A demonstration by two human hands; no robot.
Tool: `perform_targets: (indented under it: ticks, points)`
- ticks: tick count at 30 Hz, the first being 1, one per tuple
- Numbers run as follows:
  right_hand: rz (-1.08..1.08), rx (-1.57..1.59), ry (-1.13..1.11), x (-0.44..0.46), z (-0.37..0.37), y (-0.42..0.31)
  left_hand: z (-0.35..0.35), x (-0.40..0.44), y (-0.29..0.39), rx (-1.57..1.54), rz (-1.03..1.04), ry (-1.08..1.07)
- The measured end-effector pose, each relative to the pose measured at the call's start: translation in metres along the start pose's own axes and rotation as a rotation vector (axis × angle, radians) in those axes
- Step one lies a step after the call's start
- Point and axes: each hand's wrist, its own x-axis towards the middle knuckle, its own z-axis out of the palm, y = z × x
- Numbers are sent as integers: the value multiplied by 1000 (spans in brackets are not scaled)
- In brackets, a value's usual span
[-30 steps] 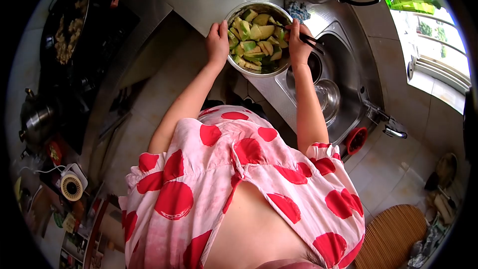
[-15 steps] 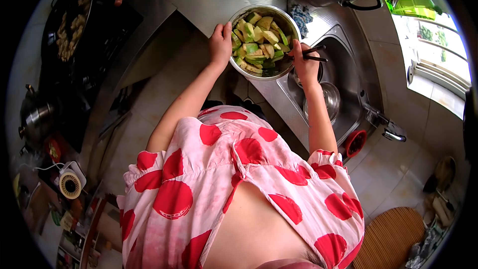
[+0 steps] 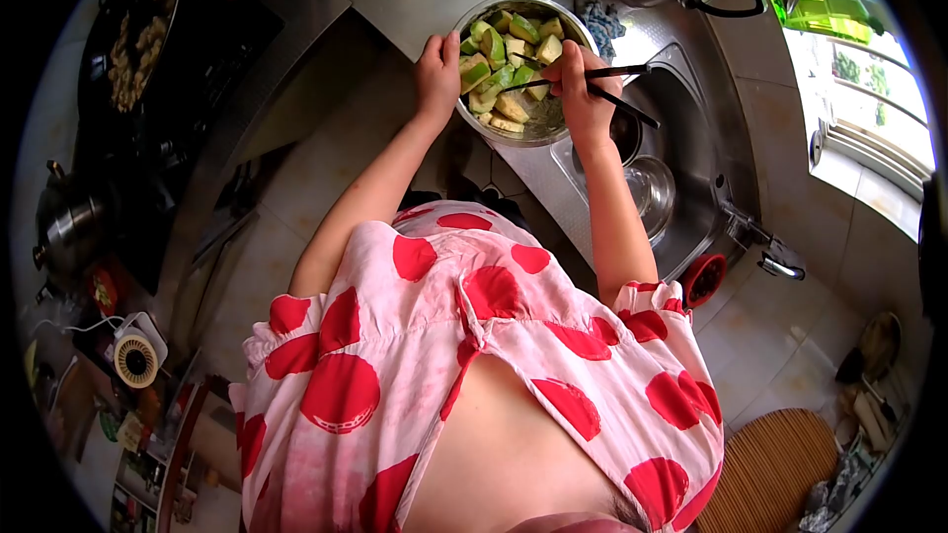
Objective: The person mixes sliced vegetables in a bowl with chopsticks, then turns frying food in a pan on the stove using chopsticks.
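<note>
A wok [image 3: 105, 30] of browned pieces sits on the black stove [image 3: 222, 59], a metal pot [image 3: 77, 229] near it. A patterned cloth [image 3: 599, 30] lies by the sink [image 3: 696, 128], which contains a clear bowl [image 3: 652, 192]. A red container [image 3: 703, 279] stands near the tap [image 3: 782, 263]. Green plastic [image 3: 825, 15] shows at the window [image 3: 879, 109]; a round slatted mat [image 3: 775, 469] is lower right.

chopsticks [image 3: 624, 70] block the bowl [image 3: 542, 122] at right; its far rim is free.

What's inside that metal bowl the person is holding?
Green-skinned, pale chunks fill much of the bowl, with black chopsticks reaching in. The chunks hide whatever lies beneath them.
</note>
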Motion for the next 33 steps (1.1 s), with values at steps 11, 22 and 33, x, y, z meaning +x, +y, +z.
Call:
perform_targets:
  ticks: [11, 22, 33]
  points:
    - [-418, -77, -430, -28, 25, 9, -2, 0, 2, 6, -64, 5]
    - [44, -32, -175, -8, -38, -11, 0, 0, 1, -31, -30, -5]
    - [19, -114, -91, -10, -49, 6, 0, 0, 0, 2, -16, -3]
